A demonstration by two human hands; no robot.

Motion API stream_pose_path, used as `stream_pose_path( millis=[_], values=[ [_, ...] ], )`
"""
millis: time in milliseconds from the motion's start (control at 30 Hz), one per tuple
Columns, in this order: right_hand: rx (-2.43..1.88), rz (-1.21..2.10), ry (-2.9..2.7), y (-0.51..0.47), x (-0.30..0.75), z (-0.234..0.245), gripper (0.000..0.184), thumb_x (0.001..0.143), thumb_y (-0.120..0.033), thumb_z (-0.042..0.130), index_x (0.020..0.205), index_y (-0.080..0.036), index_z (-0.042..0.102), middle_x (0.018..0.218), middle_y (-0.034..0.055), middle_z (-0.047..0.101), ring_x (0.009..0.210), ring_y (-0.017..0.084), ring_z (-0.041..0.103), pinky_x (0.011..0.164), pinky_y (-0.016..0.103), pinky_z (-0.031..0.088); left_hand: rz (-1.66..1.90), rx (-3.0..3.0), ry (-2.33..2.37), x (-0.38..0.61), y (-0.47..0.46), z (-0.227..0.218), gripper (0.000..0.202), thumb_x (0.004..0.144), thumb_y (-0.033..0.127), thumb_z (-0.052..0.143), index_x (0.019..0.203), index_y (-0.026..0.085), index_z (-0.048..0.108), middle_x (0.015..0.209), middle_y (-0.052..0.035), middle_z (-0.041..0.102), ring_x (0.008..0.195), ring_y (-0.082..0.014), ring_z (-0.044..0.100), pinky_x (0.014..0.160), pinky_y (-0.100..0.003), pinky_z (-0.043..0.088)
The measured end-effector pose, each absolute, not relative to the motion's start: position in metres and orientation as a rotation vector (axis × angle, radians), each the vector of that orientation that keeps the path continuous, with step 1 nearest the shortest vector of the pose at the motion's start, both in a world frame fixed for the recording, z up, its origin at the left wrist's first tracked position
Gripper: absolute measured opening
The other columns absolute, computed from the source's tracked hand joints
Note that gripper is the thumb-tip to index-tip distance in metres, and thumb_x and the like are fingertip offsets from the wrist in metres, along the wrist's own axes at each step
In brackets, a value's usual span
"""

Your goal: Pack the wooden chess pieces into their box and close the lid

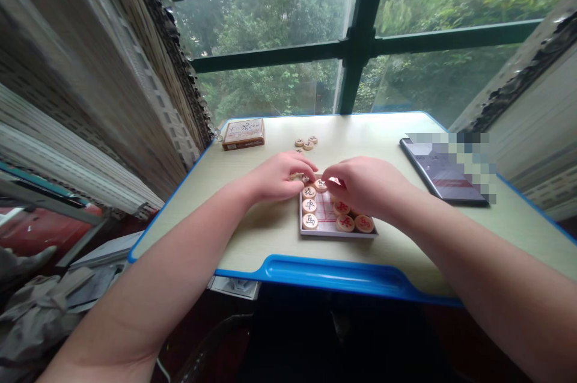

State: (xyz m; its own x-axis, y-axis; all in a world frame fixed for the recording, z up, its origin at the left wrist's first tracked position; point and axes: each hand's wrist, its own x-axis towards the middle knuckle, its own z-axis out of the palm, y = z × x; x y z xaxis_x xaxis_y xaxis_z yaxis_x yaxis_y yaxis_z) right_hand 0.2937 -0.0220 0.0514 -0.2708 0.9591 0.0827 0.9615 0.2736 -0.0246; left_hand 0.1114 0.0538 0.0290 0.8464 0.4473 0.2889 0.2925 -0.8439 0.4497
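Observation:
A shallow open box (339, 235) with a printed board inside holds round wooden Chinese chess pieces. Down its left side lie pieces with black characters, one of them a black cannon piece (309, 192). Pieces with red characters, such as a red horse piece (365, 223), fill the right side. My left hand (285, 175) is at the box's far left corner, thumb and fingers bent round a piece that is mostly hidden. Opposite it, my right hand (363, 181) has curled fingers closed at the edge of a black-character piece (320, 184). That hand covers the box's far right part.
Several loose pieces (308, 145) lie beyond the box on the blue-edged table (193, 214). A brown and white carton (244, 134) stands at the back left. On the right rests a tablet (444, 175), partly pixelated. Curtains flank the window behind.

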Motion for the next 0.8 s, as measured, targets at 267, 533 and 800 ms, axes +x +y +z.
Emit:
stream_pose_path(
  millis=[267, 533, 800],
  values=[
    [-1.858, -0.058, -2.458, -0.0249, 0.2926, 0.0554, 0.025, 0.081, -0.026, 0.048, 0.088, -0.027, 0.072, 0.078, 0.004, 0.07, 0.063, 0.016, 0.057, 0.051, 0.026, 0.027, 0.638, 2.604, 0.593, 0.1102, 0.0548, 0.0292, 0.031, 0.065, 0.005, 0.048, 0.08, 0.017, 0.072, 0.098, -0.0048, 0.069, 0.096, -0.0186, 0.061, 0.09, -0.034, 0.047],
    [-1.67, -0.024, -2.655, -0.0269, 0.2911, 0.0545, 0.021, 0.083, -0.028, 0.052, 0.089, -0.03, 0.072, 0.083, 0.002, 0.068, 0.063, 0.014, 0.055, 0.05, 0.025, 0.026, 0.673, 2.632, 0.546, 0.108, 0.054, 0.03, 0.019, 0.067, 0.012, 0.055, 0.067, 0.019, 0.073, 0.094, -0.0044, 0.069, 0.087, -0.0177, 0.061, 0.082, -0.033, 0.048],
    [-1.662, -0.014, -2.662, -0.0283, 0.2899, 0.0557, 0.022, 0.083, -0.025, 0.051, 0.088, -0.028, 0.072, 0.084, 0.0023, 0.069, 0.062, 0.013, 0.055, 0.05, 0.024, 0.025, 0.676, 2.648, 0.54, 0.1083, 0.0551, 0.028, 0.02, 0.068, 0.012, 0.055, 0.067, 0.019, 0.073, 0.093, -0.0045, 0.069, 0.087, -0.0178, 0.061, 0.082, -0.033, 0.048]
  ],
)
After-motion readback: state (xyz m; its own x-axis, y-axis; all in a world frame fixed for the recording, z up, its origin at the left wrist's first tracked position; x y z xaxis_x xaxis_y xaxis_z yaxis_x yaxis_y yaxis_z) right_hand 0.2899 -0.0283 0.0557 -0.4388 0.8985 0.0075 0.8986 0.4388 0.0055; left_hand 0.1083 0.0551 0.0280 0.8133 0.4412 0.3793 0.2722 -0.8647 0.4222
